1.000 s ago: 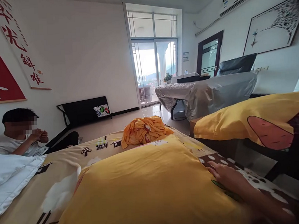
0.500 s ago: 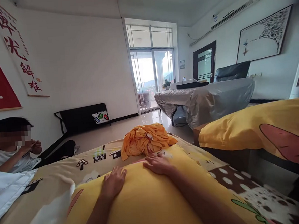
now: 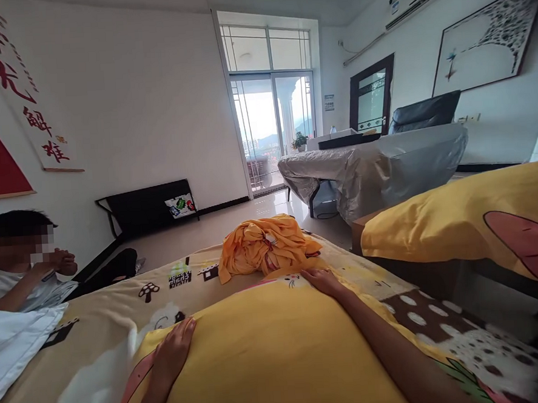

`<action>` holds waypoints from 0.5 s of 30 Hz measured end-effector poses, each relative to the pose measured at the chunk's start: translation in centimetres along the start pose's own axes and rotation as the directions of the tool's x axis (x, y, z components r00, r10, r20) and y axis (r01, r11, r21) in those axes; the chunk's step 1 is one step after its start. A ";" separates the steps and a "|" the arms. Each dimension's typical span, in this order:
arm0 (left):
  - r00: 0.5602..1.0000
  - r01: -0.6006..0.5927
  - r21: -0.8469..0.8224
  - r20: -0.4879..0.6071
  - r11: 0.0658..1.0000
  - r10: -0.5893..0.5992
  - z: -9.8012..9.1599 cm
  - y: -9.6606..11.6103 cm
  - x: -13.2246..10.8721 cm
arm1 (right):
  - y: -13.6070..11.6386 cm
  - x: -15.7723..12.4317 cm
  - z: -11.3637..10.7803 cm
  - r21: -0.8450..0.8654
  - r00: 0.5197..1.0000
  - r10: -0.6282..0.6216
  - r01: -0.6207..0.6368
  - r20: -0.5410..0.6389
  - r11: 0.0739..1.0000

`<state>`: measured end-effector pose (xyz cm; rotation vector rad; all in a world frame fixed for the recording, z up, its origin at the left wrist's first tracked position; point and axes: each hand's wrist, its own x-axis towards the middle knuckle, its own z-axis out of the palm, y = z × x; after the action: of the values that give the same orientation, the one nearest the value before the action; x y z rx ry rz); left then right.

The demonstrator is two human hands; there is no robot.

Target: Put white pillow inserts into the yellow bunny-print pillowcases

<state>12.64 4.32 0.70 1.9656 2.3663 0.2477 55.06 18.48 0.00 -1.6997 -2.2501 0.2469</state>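
Observation:
A plump yellow pillow [image 3: 259, 342] with printed carrots and a small animal face lies in front of me on the bed. On its left side rests my left hand [image 3: 174, 347], laid flat with the fingers stretched forward. My right hand [image 3: 323, 282] lies on the far right corner, its fingers extended over the cloth and pointing left. Neither hand grips anything. Just beyond the pillow is a crumpled orange cloth [image 3: 265, 247] in a heap, close to my right fingertips. Under all of it spreads a beige patterned blanket [image 3: 103, 324].
Another yellow pillow [image 3: 434, 219] lies on a wooden piece of furniture at the right. White fabric [image 3: 17, 344] covers the bed's left edge, where a person [image 3: 21, 259] sits low. A plastic-covered table [image 3: 376, 164] and black chair [image 3: 425, 111] stand beyond the bed.
My hands have moved apart over the pillow: the left slid left and nearer me, the right slid right toward the far corner. The view has tilted slightly down.

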 end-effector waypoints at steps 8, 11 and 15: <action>0.989 -0.067 0.041 -0.126 0.997 0.072 -7.7 4.5 -4.7 | -5.5 -8.0 -6.0 0.001 0.952 -0.194 0.199 -0.237 0.980; 0.967 -0.216 0.025 -0.129 0.976 0.218 -8.1 9.5 -5.7 | -9.6 -12.6 -5.6 0.081 0.884 -0.430 0.449 -0.183 0.890; 0.936 -0.342 0.007 -0.086 0.940 0.342 -4.9 15.0 -6.6 | -12.5 -16.7 -2.9 0.132 0.833 -0.551 0.552 -0.053 0.823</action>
<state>27.75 0.07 7.47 2.4012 2.0464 0.3620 48.91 -1.18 4.36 -0.9103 -2.5280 0.2477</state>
